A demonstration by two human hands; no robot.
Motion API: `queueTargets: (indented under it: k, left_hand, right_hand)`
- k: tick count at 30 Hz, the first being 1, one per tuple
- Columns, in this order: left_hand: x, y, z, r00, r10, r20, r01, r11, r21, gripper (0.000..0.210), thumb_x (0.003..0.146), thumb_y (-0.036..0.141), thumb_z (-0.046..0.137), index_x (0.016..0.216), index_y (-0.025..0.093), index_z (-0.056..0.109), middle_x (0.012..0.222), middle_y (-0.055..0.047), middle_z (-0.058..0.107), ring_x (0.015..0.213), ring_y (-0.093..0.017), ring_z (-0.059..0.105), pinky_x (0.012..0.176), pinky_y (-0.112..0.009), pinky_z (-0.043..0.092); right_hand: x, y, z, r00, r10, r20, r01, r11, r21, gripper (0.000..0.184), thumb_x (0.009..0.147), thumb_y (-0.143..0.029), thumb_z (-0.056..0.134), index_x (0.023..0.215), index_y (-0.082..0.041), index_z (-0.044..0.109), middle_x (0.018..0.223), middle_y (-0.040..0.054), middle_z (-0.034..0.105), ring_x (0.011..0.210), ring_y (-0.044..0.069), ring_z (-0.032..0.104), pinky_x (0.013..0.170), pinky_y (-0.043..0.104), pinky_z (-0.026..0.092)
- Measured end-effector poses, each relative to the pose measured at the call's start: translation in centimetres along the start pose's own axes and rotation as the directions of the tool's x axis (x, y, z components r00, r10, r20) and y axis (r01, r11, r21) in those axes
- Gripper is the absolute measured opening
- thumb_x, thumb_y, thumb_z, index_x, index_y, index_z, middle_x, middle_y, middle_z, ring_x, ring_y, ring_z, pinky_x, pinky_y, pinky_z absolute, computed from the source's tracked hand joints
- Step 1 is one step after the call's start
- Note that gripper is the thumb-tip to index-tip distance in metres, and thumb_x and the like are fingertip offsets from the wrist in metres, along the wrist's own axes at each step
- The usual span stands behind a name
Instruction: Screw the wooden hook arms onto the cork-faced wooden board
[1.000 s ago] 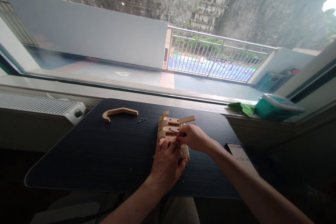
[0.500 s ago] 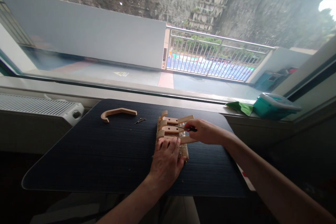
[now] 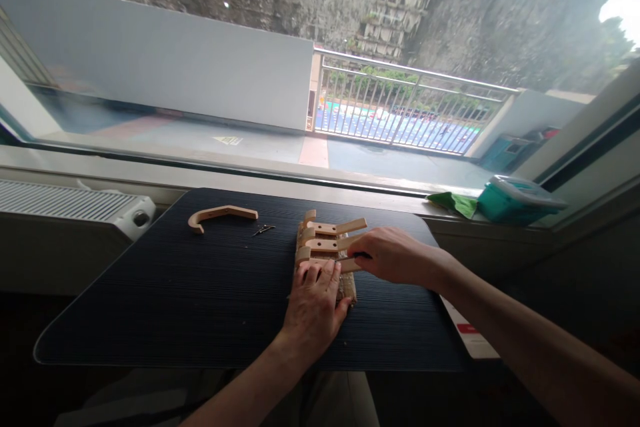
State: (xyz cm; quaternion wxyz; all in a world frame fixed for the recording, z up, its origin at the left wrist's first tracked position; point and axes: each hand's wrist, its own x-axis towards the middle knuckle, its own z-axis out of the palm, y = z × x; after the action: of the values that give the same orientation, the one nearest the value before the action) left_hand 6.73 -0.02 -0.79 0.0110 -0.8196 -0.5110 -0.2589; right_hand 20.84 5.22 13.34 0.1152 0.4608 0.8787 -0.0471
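A bark-sided wooden board (image 3: 347,291) lies on the dark table, with several pale curved wooden hooks (image 3: 326,229) set across it in a row. Holes show along the flat middles of the hooks. My left hand (image 3: 313,307) is laid over the near end of the board, fingers pressing on the nearest hook and thumb at the board's edge. Closed around a screwdriver (image 3: 363,255), my right hand (image 3: 393,255) is at the right end of the nearest hook. Only a bit of the black handle shows; the tip is hidden.
A loose curved wooden hook (image 3: 223,212) and a small heap of screws (image 3: 263,230) lie at the back left of the table (image 3: 165,307). On the windowsill are a green cloth (image 3: 453,203) and a teal box (image 3: 517,200). A radiator (image 3: 75,203) stands left.
My right hand has moved with the screwdriver from the middle hook towards me, to the nearest hook. The shaft, visible before, is hidden now. My left hand stays on the board.
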Motion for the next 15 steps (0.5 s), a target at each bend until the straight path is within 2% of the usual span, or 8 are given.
queueTargets:
  k: [5, 9, 15]
  left_hand:
    - [0.0, 0.0, 0.0, 1.0, 0.002, 0.004, -0.002, 1.0, 0.005, 0.054, 0.081, 0.038, 0.053, 0.129, 0.015, 0.045, 0.13, -0.008, 0.05, 0.113, -0.027, 0.041, 0.102, -0.048, 0.029]
    - [-0.1, 0.0, 0.0, 1.0, 0.002, 0.005, -0.002, 1.0, 0.005, 0.054, 0.081, 0.038, 0.053, 0.129, 0.015, 0.045, 0.129, -0.008, 0.051, 0.113, -0.027, 0.041, 0.102, -0.048, 0.028]
    - [0.1, 0.2, 0.1, 1.0, -0.009, 0.011, 0.01, 1.0, -0.01, 0.053, 0.082, 0.038, 0.052, 0.129, 0.015, 0.045, 0.129, -0.007, 0.051, 0.112, -0.027, 0.041, 0.102, -0.047, 0.028]
  right_hand:
    - [0.5, 0.0, 0.0, 0.999, 0.003, 0.037, -0.003, 1.0, 0.003, 0.024, 0.08, -0.032, 0.046, 0.075, -0.024, 0.068, 0.073, 0.0034, 0.067, 0.067, 0.016, 0.058, 0.053, 0.025, 0.029]
    - [1.0, -0.4, -0.6, 0.999, -0.019, 0.044, 0.022, 0.997, -0.071, 0.021, 0.078, -0.028, 0.048, 0.078, -0.026, 0.069, 0.075, 0.0035, 0.068, 0.071, 0.018, 0.06, 0.056, 0.026, 0.031]
    - [2.7, -1.4, -2.6, 0.981, -0.034, 0.192, 0.073, 0.977, -0.201, 0.029, 0.072, -0.016, 0.052, 0.092, -0.026, 0.07, 0.089, 0.0044, 0.07, 0.08, 0.02, 0.062, 0.06, 0.026, 0.036]
